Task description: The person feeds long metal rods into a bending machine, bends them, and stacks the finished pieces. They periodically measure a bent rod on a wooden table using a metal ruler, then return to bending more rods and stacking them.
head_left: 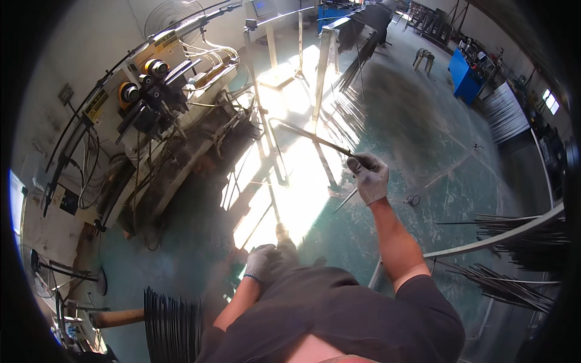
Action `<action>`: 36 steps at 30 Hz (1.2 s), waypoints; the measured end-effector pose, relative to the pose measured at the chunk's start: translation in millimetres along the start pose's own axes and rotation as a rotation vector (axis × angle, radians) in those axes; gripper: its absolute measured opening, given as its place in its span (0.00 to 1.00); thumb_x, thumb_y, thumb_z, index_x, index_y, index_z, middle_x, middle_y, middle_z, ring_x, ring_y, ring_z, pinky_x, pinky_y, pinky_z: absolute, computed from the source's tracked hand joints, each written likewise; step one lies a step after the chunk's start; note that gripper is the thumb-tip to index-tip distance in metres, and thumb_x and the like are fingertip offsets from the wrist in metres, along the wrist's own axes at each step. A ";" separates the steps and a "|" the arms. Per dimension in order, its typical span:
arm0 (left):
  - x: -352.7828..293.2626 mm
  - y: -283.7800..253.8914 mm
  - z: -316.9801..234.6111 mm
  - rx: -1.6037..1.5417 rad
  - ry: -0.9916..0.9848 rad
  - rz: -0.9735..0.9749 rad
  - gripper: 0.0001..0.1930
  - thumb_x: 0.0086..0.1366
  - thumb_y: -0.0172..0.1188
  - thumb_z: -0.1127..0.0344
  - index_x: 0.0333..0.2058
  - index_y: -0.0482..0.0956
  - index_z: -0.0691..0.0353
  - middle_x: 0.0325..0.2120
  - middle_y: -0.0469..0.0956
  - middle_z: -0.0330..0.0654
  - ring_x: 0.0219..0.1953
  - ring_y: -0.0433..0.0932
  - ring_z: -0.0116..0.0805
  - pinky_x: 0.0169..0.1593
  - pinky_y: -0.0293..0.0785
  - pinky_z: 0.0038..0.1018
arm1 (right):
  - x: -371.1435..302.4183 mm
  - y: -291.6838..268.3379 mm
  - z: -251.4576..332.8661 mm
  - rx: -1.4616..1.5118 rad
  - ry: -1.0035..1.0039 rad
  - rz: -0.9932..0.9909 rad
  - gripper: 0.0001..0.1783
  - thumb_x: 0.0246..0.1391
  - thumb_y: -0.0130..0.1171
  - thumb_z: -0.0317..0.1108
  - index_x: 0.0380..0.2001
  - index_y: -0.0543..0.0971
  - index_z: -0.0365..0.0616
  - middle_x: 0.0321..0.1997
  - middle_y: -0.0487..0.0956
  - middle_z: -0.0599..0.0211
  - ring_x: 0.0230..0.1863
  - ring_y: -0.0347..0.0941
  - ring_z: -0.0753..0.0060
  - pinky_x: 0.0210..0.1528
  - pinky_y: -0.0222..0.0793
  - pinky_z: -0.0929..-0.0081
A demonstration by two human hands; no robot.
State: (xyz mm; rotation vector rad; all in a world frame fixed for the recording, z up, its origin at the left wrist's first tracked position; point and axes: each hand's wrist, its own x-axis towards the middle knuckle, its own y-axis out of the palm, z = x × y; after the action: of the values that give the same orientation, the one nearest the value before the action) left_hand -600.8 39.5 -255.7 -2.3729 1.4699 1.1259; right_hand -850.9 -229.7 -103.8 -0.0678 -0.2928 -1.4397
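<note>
My right hand [370, 176], in a pale work glove, is raised in front of me with its fingers closed on a dark metal rod [311, 137]. From the fist the rod runs up and to the left, and its far end looks bent in the glare. My left hand [261, 262], also gloved, is low beside my dark shirt. Its fingers are in shadow and partly hidden, so I cannot tell whether they are closed on anything.
On the left stands a machine [151, 100] with orange-ringed parts, cables and hoses. Bundles of dark rods [172, 323] are at lower left, with more rods [514, 284] at right beyond a curved metal rail [484, 243]. A metal frame post [322, 78] rises ahead. A blue cabinet [465, 77] stands far right.
</note>
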 end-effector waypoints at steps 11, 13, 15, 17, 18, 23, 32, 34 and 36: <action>286.9 61.7 -271.6 -0.052 0.192 0.163 0.13 0.75 0.59 0.68 0.52 0.77 0.68 0.38 0.84 0.49 0.35 0.85 0.41 0.40 0.83 0.33 | 384.8 37.1 -24.9 -0.154 -0.237 -0.205 0.11 0.58 0.78 0.38 0.36 0.87 0.43 0.31 0.83 0.77 0.28 0.74 0.84 0.31 0.72 0.81; 311.6 90.3 -323.9 0.000 0.165 0.100 0.13 0.74 0.60 0.68 0.52 0.78 0.69 0.38 0.84 0.49 0.36 0.85 0.41 0.41 0.83 0.33 | 451.2 34.6 -33.8 -0.166 -0.249 -0.232 0.11 0.58 0.78 0.38 0.37 0.88 0.43 0.32 0.83 0.77 0.28 0.74 0.85 0.31 0.73 0.81; 355.1 100.8 -351.3 -0.014 0.159 0.083 0.13 0.75 0.60 0.68 0.52 0.78 0.69 0.38 0.84 0.49 0.36 0.85 0.41 0.41 0.83 0.33 | 525.4 33.2 -48.2 -0.175 -0.283 -0.245 0.12 0.57 0.78 0.38 0.37 0.88 0.44 0.32 0.84 0.77 0.28 0.75 0.85 0.30 0.73 0.81; 403.5 101.4 -355.9 -0.074 0.168 0.101 0.13 0.75 0.59 0.67 0.53 0.78 0.69 0.38 0.84 0.49 0.37 0.85 0.41 0.41 0.83 0.33 | 598.7 28.9 -68.9 -0.163 -0.287 -0.251 0.11 0.57 0.78 0.37 0.37 0.88 0.43 0.32 0.84 0.77 0.29 0.74 0.85 0.31 0.71 0.81; 424.6 104.3 -356.6 -0.106 0.160 0.098 0.13 0.76 0.57 0.67 0.52 0.78 0.69 0.40 0.84 0.50 0.37 0.85 0.43 0.40 0.84 0.34 | 635.1 25.5 -82.9 -0.156 -0.283 -0.253 0.10 0.58 0.77 0.36 0.37 0.88 0.43 0.31 0.84 0.78 0.29 0.74 0.86 0.31 0.69 0.81; 547.2 136.1 -371.1 -0.007 -0.042 -0.013 0.15 0.77 0.49 0.66 0.55 0.74 0.70 0.45 0.83 0.55 0.42 0.85 0.51 0.47 0.85 0.43 | 815.3 10.5 -148.9 -0.152 -0.239 -0.233 0.12 0.56 0.79 0.38 0.37 0.88 0.44 0.33 0.85 0.78 0.31 0.74 0.86 0.34 0.71 0.81; 621.5 269.4 -511.1 -0.185 0.102 -0.193 0.14 0.69 0.65 0.68 0.50 0.80 0.70 0.33 0.83 0.45 0.31 0.82 0.34 0.33 0.78 0.28 | 1027.6 -20.8 -206.5 -1.290 -0.324 -0.653 0.16 0.54 0.78 0.39 0.44 0.86 0.48 0.48 0.85 0.67 0.48 0.81 0.68 0.52 0.78 0.68; 652.1 260.2 -511.0 -0.145 0.046 -0.195 0.15 0.71 0.63 0.66 0.52 0.78 0.67 0.36 0.84 0.48 0.32 0.83 0.38 0.36 0.82 0.33 | 1076.2 -16.5 -217.0 -1.147 -0.397 -0.618 0.17 0.56 0.73 0.44 0.45 0.86 0.49 0.53 0.83 0.63 0.58 0.77 0.55 0.62 0.74 0.56; 670.7 258.7 -506.9 -0.099 -0.007 -0.233 0.15 0.72 0.63 0.65 0.53 0.77 0.66 0.37 0.84 0.49 0.33 0.84 0.40 0.38 0.84 0.35 | 1096.0 32.5 -192.0 -1.273 -0.556 -0.551 0.17 0.57 0.71 0.45 0.45 0.86 0.49 0.53 0.83 0.63 0.60 0.75 0.53 0.66 0.71 0.54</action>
State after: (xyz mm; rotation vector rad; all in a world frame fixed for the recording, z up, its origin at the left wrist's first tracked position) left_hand -381.4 -812.2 -264.0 -2.5220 1.1220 1.1713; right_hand -677.1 -1326.2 -22.7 -1.5304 0.2279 -1.9303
